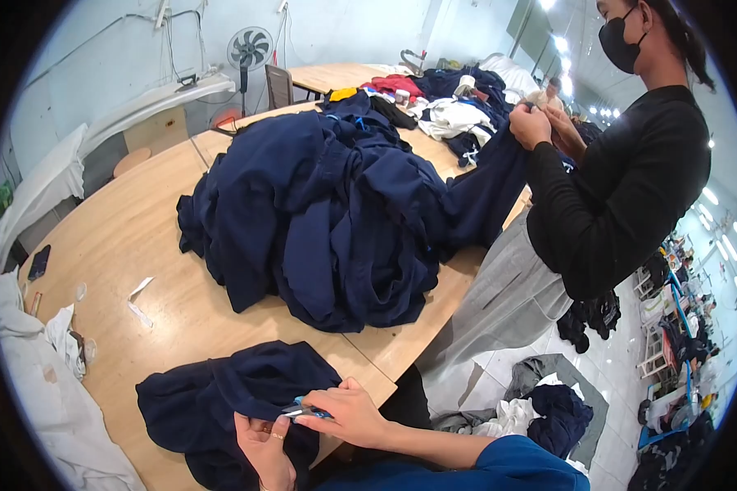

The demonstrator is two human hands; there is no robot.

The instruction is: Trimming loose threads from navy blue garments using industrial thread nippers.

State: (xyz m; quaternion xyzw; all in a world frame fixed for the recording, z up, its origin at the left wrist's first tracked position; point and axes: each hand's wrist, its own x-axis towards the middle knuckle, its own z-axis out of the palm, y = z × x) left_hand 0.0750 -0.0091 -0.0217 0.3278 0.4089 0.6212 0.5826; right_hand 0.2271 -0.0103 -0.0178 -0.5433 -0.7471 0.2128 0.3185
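Observation:
A dark navy garment [192, 401] lies bunched at the table's near edge. My left hand [269, 452], wearing a ring, pinches an edge of this cloth between thumb and fingers. Thread snips [296, 410] with blue handles and short metal blades are gripped in my right hand [348, 414]. The blades point left and reach the pinched edge, close to my left thumb. Whether they touch a thread is too small to tell.
A large heap of navy garments [319, 204] covers the table's middle. At the right, a co-worker [622, 188] in black holds up navy cloth. White cloth [49, 409] drapes the left side, near a phone [39, 262] and a paper strip [140, 303]. Garments [558, 417] lie on the floor.

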